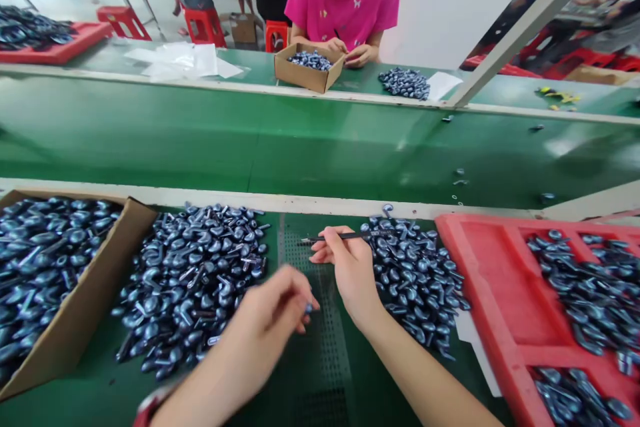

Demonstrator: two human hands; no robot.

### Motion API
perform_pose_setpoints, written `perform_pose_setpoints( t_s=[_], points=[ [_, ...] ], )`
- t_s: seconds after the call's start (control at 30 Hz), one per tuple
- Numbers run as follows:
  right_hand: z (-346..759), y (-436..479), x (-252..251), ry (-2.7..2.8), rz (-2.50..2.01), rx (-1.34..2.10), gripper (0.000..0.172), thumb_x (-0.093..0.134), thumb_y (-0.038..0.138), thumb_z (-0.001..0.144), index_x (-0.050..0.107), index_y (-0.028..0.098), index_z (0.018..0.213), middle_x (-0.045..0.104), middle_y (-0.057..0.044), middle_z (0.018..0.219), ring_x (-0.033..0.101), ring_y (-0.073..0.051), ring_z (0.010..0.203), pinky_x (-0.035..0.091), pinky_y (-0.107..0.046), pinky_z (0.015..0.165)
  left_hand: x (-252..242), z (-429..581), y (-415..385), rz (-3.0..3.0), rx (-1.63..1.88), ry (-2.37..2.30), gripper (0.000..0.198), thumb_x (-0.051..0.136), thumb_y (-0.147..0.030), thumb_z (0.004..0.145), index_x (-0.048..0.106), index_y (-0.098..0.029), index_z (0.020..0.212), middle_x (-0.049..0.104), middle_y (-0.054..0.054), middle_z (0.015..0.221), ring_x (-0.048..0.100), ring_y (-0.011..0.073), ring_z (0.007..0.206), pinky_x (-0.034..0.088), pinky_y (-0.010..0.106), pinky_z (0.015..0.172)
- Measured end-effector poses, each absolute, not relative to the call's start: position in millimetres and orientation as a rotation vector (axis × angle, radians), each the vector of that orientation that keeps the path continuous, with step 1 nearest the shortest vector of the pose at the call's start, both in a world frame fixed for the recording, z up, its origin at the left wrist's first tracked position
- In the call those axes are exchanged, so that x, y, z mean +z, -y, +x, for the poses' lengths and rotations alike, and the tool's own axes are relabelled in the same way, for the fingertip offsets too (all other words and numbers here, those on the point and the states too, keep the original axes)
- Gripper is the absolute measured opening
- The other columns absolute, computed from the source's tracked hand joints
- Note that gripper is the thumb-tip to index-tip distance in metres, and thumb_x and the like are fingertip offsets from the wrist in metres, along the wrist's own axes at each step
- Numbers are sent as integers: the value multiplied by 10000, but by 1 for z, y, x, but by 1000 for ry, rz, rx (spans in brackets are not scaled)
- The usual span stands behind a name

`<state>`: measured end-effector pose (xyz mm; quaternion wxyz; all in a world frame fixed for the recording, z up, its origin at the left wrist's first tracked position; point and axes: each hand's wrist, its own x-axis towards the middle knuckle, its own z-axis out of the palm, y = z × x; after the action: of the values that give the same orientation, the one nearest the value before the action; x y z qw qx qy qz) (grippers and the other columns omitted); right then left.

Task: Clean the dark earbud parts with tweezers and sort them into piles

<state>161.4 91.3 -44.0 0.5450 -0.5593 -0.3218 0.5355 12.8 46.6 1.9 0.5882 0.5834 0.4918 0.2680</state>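
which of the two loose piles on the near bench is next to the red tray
The right pile, beside the right hand holding a dark pen-like tool; the left pile instead lies beside the near cardboard box.

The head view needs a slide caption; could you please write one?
The left hand pinches a small part and the right hand a pen-like tool, glossy parts piled on either side.

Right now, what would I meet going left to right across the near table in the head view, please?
Cardboard box, left pile of dark parts, left hand, right hand, right pile of dark parts, red tray.
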Motion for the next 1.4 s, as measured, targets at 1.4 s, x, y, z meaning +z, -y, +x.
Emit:
perform_pose_setpoints(
  t_s=[1.4],
  points=[
    [162,-83,-38,761,-1226,1357,161,613,294,829,683,158,878,691,-6,622,567,-102,500,533,-285,622,-33,19,-19,732,811,-1197,126,721,-264,729,766,-187,818,703,46,876,665,174,791,532,267,753]
  ],
)
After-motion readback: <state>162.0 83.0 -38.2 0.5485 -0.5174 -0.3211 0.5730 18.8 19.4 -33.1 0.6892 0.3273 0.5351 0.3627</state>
